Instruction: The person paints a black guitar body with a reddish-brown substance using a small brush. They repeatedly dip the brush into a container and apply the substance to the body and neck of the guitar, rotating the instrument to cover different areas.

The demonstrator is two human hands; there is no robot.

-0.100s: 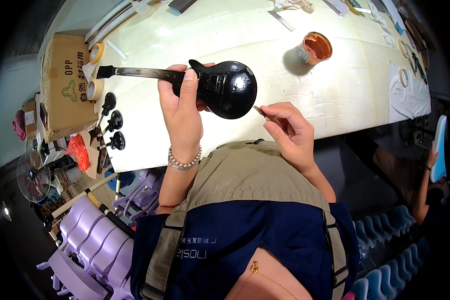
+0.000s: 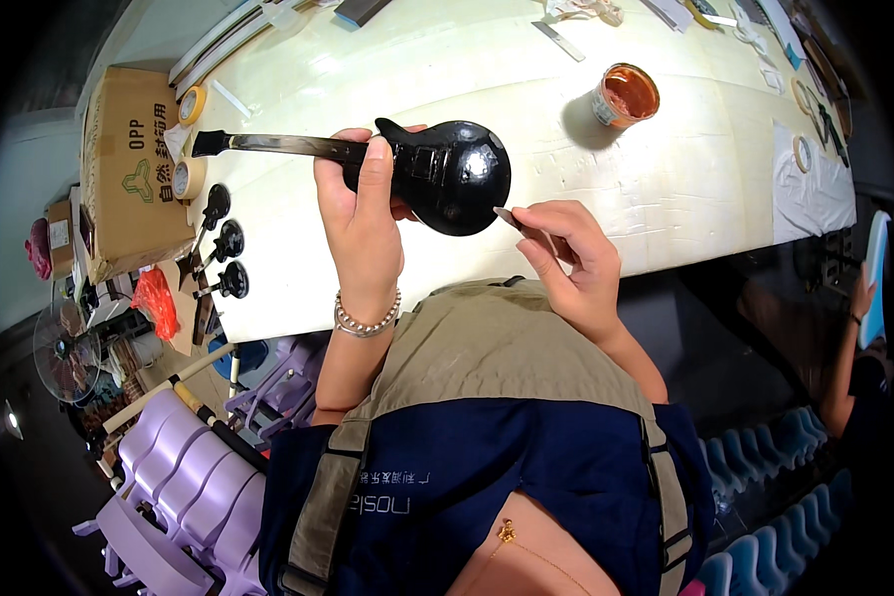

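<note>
Shifted slightly left, the right hand (image 2: 578, 260) pinches a thin tool (image 2: 506, 216), seemingly touching the black guitar (image 2: 452, 174) the left hand (image 2: 363, 223) grips.

The left hand (image 2: 363, 219), left of centre, grips with its thumb pointing up, its forearm (image 2: 346, 372) nearly upright. Right of centre, the right hand (image 2: 581, 263) pinches with bent fingers (image 2: 558, 216), its forearm (image 2: 634, 358) slanting up-left.

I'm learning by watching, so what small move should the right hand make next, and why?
I'd probably ease the thin tool lightly against the black guitar: the right hand pinches the tool with its tip at the guitar's lower right edge, and the left hand grips the guitar from the other side. Contact is hard to tell.
</note>
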